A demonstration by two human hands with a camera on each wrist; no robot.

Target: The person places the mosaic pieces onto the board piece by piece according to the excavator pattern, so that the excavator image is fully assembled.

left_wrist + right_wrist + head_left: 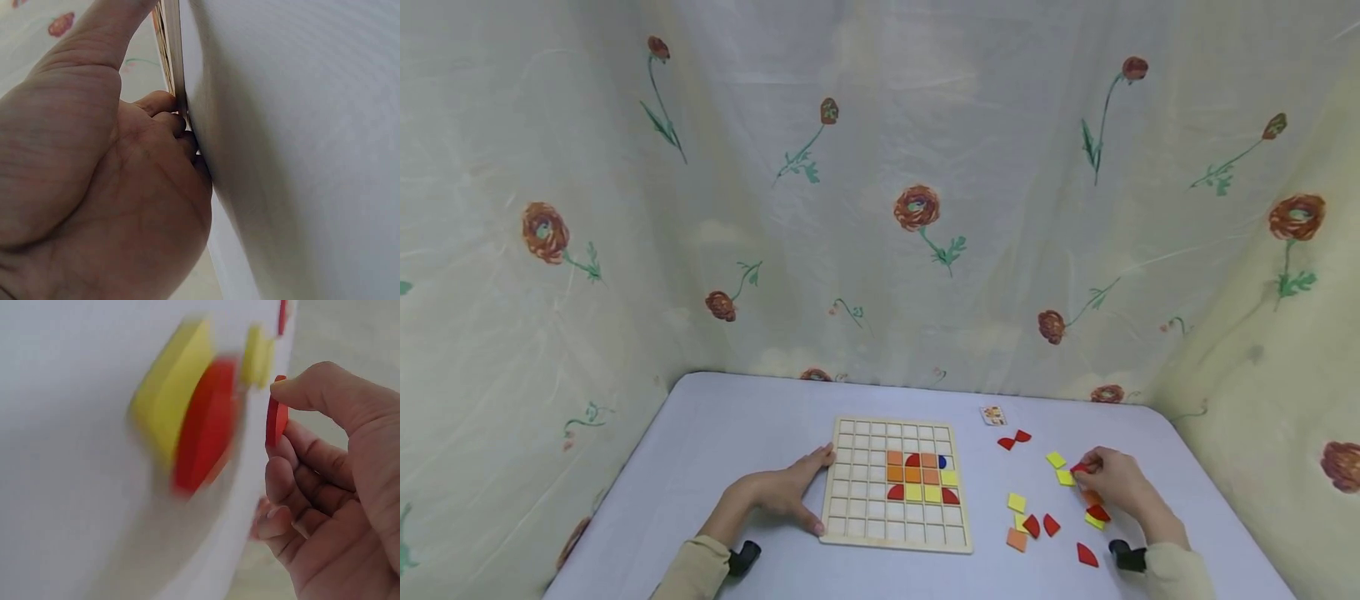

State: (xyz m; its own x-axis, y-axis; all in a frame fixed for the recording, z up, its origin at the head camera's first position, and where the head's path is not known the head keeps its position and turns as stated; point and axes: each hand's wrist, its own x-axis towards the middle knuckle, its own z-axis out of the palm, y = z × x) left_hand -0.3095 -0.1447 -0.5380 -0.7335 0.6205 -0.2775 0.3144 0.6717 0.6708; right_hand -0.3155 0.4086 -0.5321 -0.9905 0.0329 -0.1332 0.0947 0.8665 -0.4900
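Observation:
My right hand (1112,479) pinches a red quarter-circle piece (277,415) between thumb and fingers, held over the loose pieces on the right. Close below that hand are a yellow square tile (1065,477) and a red quarter-circle (1098,513) overlapping another yellow tile. My left hand (786,492) spreads along the left side of a wooden grid board (857,508), thumb by its near corner and fingertips at the edge. Within the grid, orange squares (912,475), yellow squares (932,493), red quarter-circles (896,492) and a blue piece (942,462) fill several cells.
Beyond the board's right corner lies a small picture card (993,416), with two red pieces (1015,439) nearby. Between board and right hand lie more yellow, red and orange pieces, among them an orange square (1017,540). Flowered cloth (880,292) hangs behind the white table (737,417).

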